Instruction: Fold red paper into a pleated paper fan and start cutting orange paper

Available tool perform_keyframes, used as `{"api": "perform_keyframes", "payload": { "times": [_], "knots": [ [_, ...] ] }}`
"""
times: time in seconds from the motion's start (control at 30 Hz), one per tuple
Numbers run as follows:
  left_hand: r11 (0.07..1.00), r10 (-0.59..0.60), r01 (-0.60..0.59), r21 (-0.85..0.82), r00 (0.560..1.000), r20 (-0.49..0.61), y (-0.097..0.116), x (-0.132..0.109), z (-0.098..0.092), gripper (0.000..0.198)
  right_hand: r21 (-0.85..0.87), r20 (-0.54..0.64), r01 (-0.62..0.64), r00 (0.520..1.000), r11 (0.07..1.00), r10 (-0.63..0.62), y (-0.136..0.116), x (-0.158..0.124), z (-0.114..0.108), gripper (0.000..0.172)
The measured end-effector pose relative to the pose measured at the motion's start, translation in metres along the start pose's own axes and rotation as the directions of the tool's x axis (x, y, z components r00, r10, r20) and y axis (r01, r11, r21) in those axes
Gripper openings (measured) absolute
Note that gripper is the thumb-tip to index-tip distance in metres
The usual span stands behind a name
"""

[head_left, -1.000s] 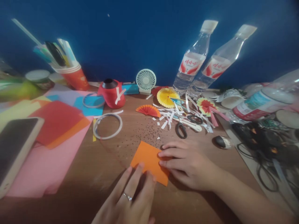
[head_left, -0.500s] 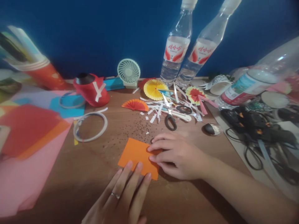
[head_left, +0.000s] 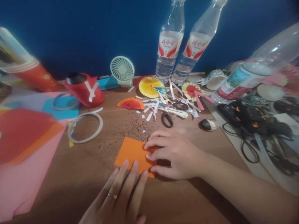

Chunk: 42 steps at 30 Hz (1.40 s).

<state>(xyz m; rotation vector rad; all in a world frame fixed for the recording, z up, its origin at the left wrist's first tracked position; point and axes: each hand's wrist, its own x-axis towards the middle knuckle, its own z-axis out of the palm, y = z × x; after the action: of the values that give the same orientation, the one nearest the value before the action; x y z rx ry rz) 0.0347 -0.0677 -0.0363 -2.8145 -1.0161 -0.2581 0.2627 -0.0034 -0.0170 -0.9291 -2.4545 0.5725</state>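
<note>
An orange paper lies flat on the brown table, near the middle of the view. My left hand, with a ring on one finger, reaches up from the bottom, and its spread fingertips rest on the paper's near edge. From the right comes my right hand, fingers apart and slightly curved, with the tips on the paper's right side. Behind the paper are scattered small dark specks and a pair of black-handled scissors. A folded orange-red paper fan sits beyond the specks.
Two water bottles stand at the back, beside a small fan. White paper strips surround a yellow paper rosette. A tape ring and coloured sheets lie left; a black power strip lies right.
The camera view has shifted, so most things appear a little further left. My right fingers have spread somewhat on the paper. My left hand stays on its near edge.
</note>
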Motion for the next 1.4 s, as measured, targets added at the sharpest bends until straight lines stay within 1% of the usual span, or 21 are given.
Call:
{"api": "perform_keyframes", "payload": {
  "times": [0.1,0.27,0.37,0.57,0.63,0.73,0.8,0.9,1.03,1.17,1.27,1.4],
  "knots": [
    [1.0,-0.001,0.001,0.0,1.0,0.028,0.0,0.0,-0.002,0.06,0.001,-0.003,-0.034,0.999,0.999,0.034,-0.003,0.0,0.001,0.023],
    [1.0,0.006,-0.006,-0.007,1.0,0.014,-0.002,0.001,-0.006,0.059,-0.038,0.021,-0.078,0.997,0.996,0.079,-0.007,0.001,0.001,0.026],
    [1.0,0.017,-0.017,0.0,0.999,0.032,-0.004,0.002,-0.009,0.058,-0.043,0.045,-0.092,0.995,0.995,0.093,-0.008,0.003,-0.001,0.027],
    [0.995,-0.091,0.09,0.041,0.996,0.021,-0.006,0.001,-0.013,0.058,-0.056,0.091,-0.114,0.989,0.992,0.118,-0.008,0.002,-0.001,0.034],
    [0.991,-0.122,0.121,0.054,0.992,0.019,-0.006,0.0,-0.014,0.057,-0.058,0.086,-0.119,0.989,0.991,0.123,-0.008,0.001,-0.001,0.036],
    [0.985,-0.156,0.152,0.077,0.986,0.05,-0.006,-0.001,-0.013,0.059,-0.088,0.045,-0.071,0.996,0.994,0.076,-0.008,-0.001,-0.002,0.039],
    [0.982,-0.171,0.165,0.089,0.983,0.064,-0.006,-0.001,-0.013,0.059,-0.112,0.051,0.014,0.999,0.994,-0.009,-0.009,-0.001,-0.002,0.032],
    [0.981,-0.172,0.166,0.101,0.984,0.055,-0.006,-0.001,-0.015,0.06,-0.114,0.114,0.109,0.989,0.988,-0.096,-0.01,-0.001,-0.002,0.019],
    [0.971,-0.209,0.196,0.138,0.974,0.088,-0.006,0.001,-0.021,0.058,-0.092,0.135,0.111,0.986,0.99,-0.098,-0.009,0.001,0.0,0.019],
    [0.957,-0.244,0.219,0.191,0.963,0.119,-0.01,0.003,-0.027,0.064,-0.062,0.117,0.108,0.988,0.992,-0.1,-0.009,0.001,0.001,0.022],
    [0.963,-0.188,0.156,0.221,0.974,0.129,-0.017,0.003,-0.028,0.067,-0.061,0.083,0.094,0.993,0.994,-0.088,-0.009,0.0,0.0,0.023],
    [0.966,-0.117,0.087,0.245,0.987,0.11,-0.024,0.001,-0.029,0.064,-0.074,0.05,0.083,0.996,0.994,-0.079,-0.01,-0.001,0.0,0.023]
  ]
}}
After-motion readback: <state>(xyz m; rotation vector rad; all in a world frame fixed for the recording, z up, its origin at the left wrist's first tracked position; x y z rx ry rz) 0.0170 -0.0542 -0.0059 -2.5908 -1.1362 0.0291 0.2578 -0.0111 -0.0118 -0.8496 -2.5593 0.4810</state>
